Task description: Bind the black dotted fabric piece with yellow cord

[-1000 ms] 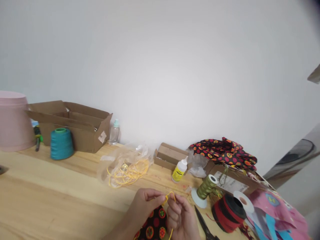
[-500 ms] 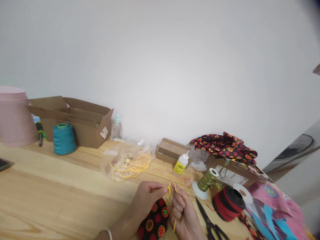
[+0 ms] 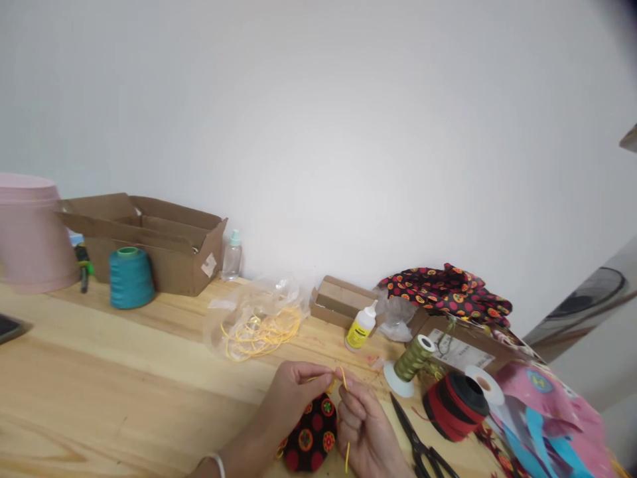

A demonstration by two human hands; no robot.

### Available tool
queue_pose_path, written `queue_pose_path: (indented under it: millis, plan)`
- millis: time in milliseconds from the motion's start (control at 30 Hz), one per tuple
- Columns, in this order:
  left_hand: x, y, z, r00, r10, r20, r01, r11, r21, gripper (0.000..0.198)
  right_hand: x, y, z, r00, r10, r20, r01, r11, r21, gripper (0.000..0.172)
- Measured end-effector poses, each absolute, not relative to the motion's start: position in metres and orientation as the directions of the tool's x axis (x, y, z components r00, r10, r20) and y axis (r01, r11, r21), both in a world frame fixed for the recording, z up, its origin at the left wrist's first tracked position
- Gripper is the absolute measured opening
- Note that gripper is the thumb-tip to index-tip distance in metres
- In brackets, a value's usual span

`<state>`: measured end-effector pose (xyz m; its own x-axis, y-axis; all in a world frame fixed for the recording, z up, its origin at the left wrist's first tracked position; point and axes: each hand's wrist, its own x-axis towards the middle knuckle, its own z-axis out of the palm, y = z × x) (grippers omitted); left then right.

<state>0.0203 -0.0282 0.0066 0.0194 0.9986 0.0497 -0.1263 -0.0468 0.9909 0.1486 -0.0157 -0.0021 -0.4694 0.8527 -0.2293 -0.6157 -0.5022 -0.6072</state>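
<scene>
Both hands meet near the bottom middle of the head view over a small black fabric pouch [image 3: 312, 438] patterned with red and green circles. My left hand [image 3: 298, 392] pinches yellow cord at the pouch's top. In my right hand [image 3: 365, 421] a yellow cord [image 3: 344, 377] is held between thumb and fingers, its loose end hanging below the palm. The fingertips of the two hands almost touch, and they hide most of the cord where it joins the pouch. Black scissors [image 3: 419, 446] lie just right of my right hand.
Beyond the hands are a bundle of yellow cord [image 3: 263, 332] on clear plastic, a glue bottle [image 3: 359, 328] and a small cardboard box [image 3: 338, 302]. Thread spools [image 3: 413, 358], a red-black roll [image 3: 454, 406] and fabric crowd the right. A teal cone [image 3: 131, 279] stands left.
My right hand has moved slightly left, bringing its fingertips close to the left ones. The yellow loop between them has become smaller, and the pouch has shifted and turned a little.
</scene>
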Motion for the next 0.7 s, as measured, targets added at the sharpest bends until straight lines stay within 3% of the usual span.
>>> queue_pose_path:
  millis: [200,367,533,700]
  plan:
    - [0.024,-0.031,0.008,0.004,0.998,0.061,-0.042,-0.061,0.997,0.026,0.148,-0.012,-0.001,-0.440,0.864,-0.246,-0.660,-0.497,-0.563,0.019]
    - [0.023,-0.030,0.008,0.029,0.998,0.061,-0.126,-0.057,0.990,0.026,0.146,-0.015,0.001,-0.365,0.915,-0.170,-0.588,-0.368,-0.720,0.021]
    - [0.022,-0.030,0.009,0.008,0.999,0.045,-0.107,-0.044,0.993,0.022,0.140,-0.015,-0.006,-0.221,0.975,0.003,-0.251,-0.054,-0.966,0.030]
    - [0.024,-0.032,0.007,0.015,0.999,0.051,-0.078,-0.049,0.996,0.020,0.141,-0.013,-0.011,-0.151,0.965,0.213,0.074,0.226,-0.971,0.023]
